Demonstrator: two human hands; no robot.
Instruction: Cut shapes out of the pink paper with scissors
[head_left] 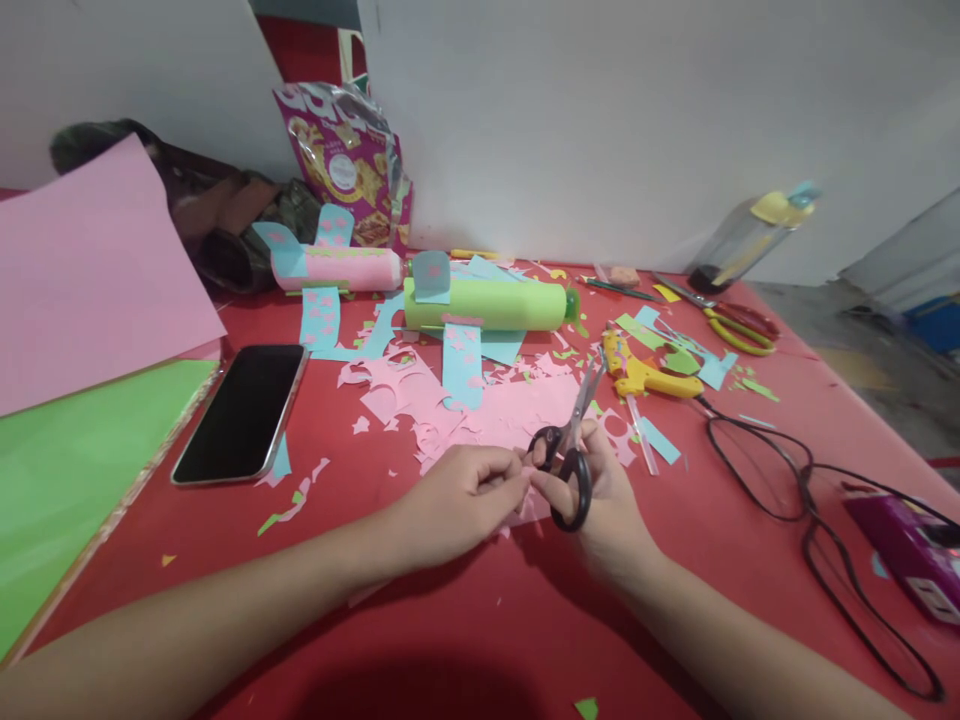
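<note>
My right hand (600, 495) grips black-handled scissors (571, 440), blades pointing up and away over the pink paper scraps (480, 415). My left hand (465, 500) is closed in a pinch, its fingertips meeting the right hand's fingers; whatever it pinches is too small to make out. Both hands rest low over the red table (420, 620). Beyond them lie a green paper-covered roll (487, 305) and a pink roll (341, 268), both with blue paper wings.
A phone (244, 410) lies left, beside pink (90, 275) and green (67, 470) paper sheets. A yellow glue gun (645, 375) with a black cord (810, 500), green-handled scissors (739, 325), a bottle (750, 235) and a snack bag (349, 165) stand around.
</note>
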